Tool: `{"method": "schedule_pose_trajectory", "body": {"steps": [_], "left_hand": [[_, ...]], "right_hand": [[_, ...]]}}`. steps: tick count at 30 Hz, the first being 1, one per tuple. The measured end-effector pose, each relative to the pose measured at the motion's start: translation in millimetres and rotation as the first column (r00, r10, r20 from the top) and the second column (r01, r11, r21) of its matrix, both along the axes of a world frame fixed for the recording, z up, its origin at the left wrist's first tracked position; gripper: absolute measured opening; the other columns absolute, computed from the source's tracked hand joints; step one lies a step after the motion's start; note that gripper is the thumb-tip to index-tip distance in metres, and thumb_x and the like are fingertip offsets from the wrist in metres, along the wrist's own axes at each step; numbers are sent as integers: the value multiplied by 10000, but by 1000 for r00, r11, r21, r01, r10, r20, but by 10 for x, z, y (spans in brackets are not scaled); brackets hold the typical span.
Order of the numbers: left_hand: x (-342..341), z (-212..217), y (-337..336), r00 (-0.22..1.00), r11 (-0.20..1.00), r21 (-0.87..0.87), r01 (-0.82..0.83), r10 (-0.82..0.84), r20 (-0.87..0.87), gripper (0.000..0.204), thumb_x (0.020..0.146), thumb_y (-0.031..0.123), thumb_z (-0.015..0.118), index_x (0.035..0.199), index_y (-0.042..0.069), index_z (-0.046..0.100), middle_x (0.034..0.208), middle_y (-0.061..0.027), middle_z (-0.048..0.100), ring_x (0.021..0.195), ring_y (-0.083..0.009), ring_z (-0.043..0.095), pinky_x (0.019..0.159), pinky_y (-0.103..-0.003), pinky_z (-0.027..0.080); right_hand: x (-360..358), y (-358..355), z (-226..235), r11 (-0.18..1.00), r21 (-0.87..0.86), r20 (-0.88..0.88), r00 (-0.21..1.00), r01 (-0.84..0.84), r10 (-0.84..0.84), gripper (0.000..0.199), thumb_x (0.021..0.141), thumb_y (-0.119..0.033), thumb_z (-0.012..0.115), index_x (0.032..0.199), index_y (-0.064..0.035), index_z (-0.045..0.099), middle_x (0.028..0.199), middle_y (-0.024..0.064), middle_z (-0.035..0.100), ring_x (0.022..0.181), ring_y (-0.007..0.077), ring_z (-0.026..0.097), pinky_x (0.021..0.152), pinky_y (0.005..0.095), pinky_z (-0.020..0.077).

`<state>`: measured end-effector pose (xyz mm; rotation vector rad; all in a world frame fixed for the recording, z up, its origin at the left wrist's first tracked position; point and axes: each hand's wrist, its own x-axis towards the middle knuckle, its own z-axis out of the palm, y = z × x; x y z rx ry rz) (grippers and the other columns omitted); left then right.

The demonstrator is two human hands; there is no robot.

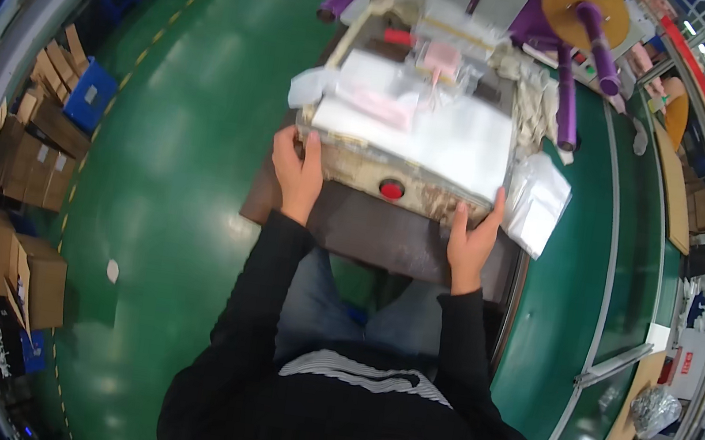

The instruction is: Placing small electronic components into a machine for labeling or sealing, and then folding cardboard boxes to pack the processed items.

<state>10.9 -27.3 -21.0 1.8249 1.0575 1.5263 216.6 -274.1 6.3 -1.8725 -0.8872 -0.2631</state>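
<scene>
My left hand [296, 175] grips the front left corner of a worn, cream-coloured tabletop machine [351, 165], thumb on the front face and fingers along the side. Around its front right corner, my right hand [474, 245] takes a like hold. Between the hands a round red button [391, 189] sits on the machine's front. White sheets [461, 141] cover its flat top. A clear bag with something pink in it [377, 103] lies on them, and a pink piece with a thin stem [438, 60] rests farther back in clear plastic.
The machine stands on a dark table [386, 233]. White plastic packets [537, 204] lie at its right edge. Purple rollers [567, 97] and a brown disc [584, 15] rise behind. Cardboard boxes [37, 281] and a blue crate [91, 95] stand left on the green floor; a conveyor [635, 275] runs along the right.
</scene>
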Motion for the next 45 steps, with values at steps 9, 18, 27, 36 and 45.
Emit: {"method": "schedule_pose_trajectory", "body": {"steps": [9,18,27,36,45], "left_hand": [[-14,2,-35,992,995,-84,60,-50,118,345,895,109,669,1198,-37,596,1121,-198,639,968,-332,648,841,-424,528],[-22,-2,-1,996,993,-110,45,-36,84,368,870,118,664,1200,-27,589,1113,-193,643,961,-355,633,859,-458,512],[-25,-13,-4,999,998,-62,17,-15,29,326,920,93,647,1205,-56,587,1050,-153,678,918,-225,653,848,-365,529],[-22,20,-20,997,989,-141,45,-35,73,377,863,156,676,1199,2,599,1097,-165,658,978,-351,621,886,-467,487],[-44,78,-35,997,993,-110,49,-42,67,353,887,124,664,1189,-42,586,1090,-190,652,942,-336,644,855,-444,516]], "right_hand": [[-92,-45,81,1000,-3,-140,990,-17,17,778,1011,-303,698,1570,85,320,1511,320,491,1389,368,521,1151,416,395],[-83,-12,58,1000,4,-160,987,-9,9,754,1008,-283,707,1568,64,340,1400,307,592,1263,339,615,1081,403,455],[-97,-16,58,999,36,-163,986,-22,28,746,1008,-254,710,1576,50,332,1357,285,619,1221,314,631,1065,396,465],[-82,-29,34,1000,26,-152,988,-11,15,744,1005,-254,715,1574,50,343,1380,292,601,1246,313,616,1077,396,457],[-84,-7,54,999,38,-162,987,-14,20,775,1004,-304,720,1570,65,340,1391,298,595,1275,340,607,1088,404,453]]}}
